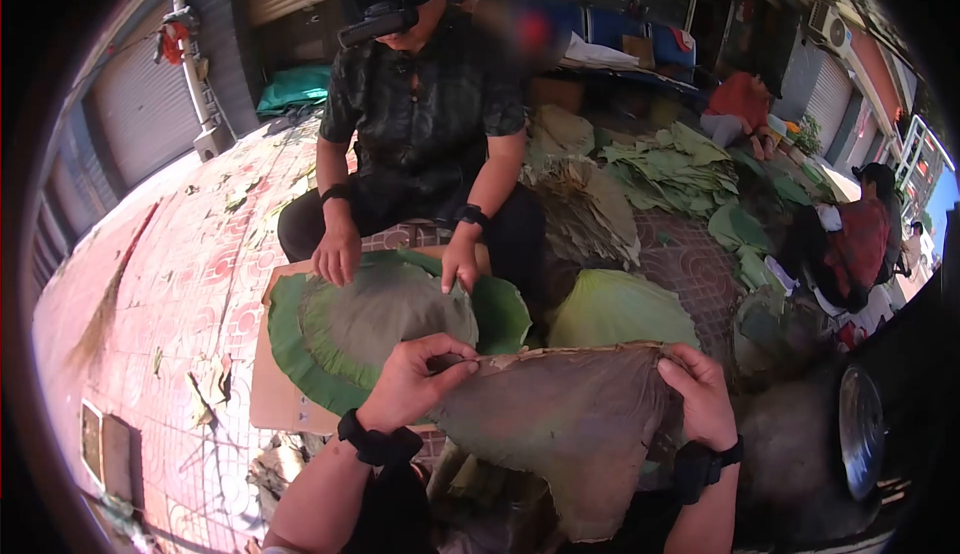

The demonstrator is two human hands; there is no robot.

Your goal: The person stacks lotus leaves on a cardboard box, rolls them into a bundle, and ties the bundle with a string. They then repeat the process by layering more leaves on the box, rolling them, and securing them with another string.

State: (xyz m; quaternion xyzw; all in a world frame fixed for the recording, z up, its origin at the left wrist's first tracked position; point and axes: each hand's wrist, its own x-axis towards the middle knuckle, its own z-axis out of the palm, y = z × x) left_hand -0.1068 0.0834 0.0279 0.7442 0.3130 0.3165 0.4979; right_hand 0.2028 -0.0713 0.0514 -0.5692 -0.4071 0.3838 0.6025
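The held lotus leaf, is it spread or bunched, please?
Spread: the lotus leaf hangs as a broad sheet, the left hand and right hand pinching its upper corners.

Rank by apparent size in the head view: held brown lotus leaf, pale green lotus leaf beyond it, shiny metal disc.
1. Held brown lotus leaf
2. Pale green lotus leaf
3. Shiny metal disc
Nearness enlarges the held leaf; true sizes unsure.

Sunlit pavement (190,324), shaded centre, fisheye-curved black edges
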